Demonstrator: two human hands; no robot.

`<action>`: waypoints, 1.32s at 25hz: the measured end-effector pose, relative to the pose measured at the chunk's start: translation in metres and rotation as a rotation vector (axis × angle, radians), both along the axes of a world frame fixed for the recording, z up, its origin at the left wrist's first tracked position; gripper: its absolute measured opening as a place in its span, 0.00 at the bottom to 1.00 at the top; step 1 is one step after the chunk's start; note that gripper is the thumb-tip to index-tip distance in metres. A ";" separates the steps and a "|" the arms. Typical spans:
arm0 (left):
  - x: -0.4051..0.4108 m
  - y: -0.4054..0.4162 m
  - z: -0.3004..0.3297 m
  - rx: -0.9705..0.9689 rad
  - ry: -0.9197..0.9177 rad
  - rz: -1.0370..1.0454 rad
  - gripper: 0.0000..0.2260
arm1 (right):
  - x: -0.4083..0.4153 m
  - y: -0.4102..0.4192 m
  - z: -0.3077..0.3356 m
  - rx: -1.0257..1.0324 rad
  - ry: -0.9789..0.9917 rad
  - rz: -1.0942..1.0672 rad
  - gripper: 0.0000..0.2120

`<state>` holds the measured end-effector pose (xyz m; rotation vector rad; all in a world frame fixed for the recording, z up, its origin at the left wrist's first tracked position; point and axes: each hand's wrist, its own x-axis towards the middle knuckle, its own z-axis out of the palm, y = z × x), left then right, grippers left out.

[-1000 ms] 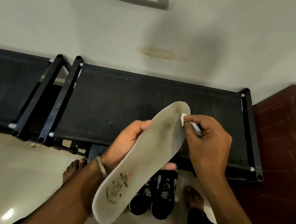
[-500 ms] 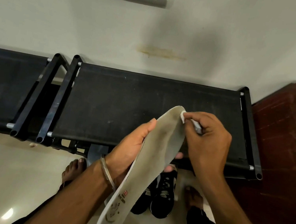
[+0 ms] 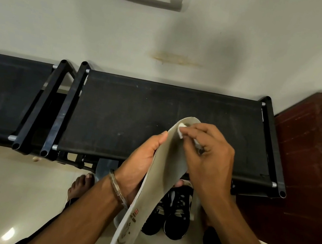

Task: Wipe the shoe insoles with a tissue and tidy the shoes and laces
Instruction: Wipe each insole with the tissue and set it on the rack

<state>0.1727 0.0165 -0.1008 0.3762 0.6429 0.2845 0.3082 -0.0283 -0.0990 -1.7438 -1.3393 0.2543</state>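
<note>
A long grey-white insole (image 3: 168,164) stands nearly on edge in front of me, toe end up, with a printed logo near its heel. My left hand (image 3: 139,160) grips it round the middle from the left, thumb on its edge. My right hand (image 3: 207,156) pinches a small white tissue (image 3: 181,129) and presses it on the insole's toe end. Below, on the floor, a pair of black sneakers (image 3: 173,213) with white trim stands side by side, partly hidden by the insole.
A black fabric shoe rack (image 3: 135,118) runs along the wall, with a second one (image 3: 3,94) to its left. A dark red cabinet (image 3: 304,174) stands at the right. My bare feet (image 3: 80,185) are on the pale tiled floor.
The insole has turned from face-on toward edge-on and its heel has dropped lower. My right hand has slid the tissue from the toe's right edge onto its inner face.
</note>
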 end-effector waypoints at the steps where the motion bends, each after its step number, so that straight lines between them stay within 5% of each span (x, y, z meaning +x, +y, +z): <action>1: -0.001 0.000 0.000 -0.010 0.001 0.015 0.24 | -0.001 0.000 -0.001 0.012 -0.037 0.029 0.08; 5: 0.000 -0.001 -0.001 0.000 0.006 -0.014 0.26 | 0.013 0.001 -0.003 0.010 -0.060 -0.082 0.07; 23: -0.003 0.004 0.003 -0.036 -0.012 0.077 0.27 | 0.002 -0.003 -0.006 -0.027 -0.100 0.081 0.07; 33: 0.002 0.001 0.000 0.047 0.056 -0.001 0.27 | 0.020 0.003 0.005 -0.019 0.196 -0.221 0.08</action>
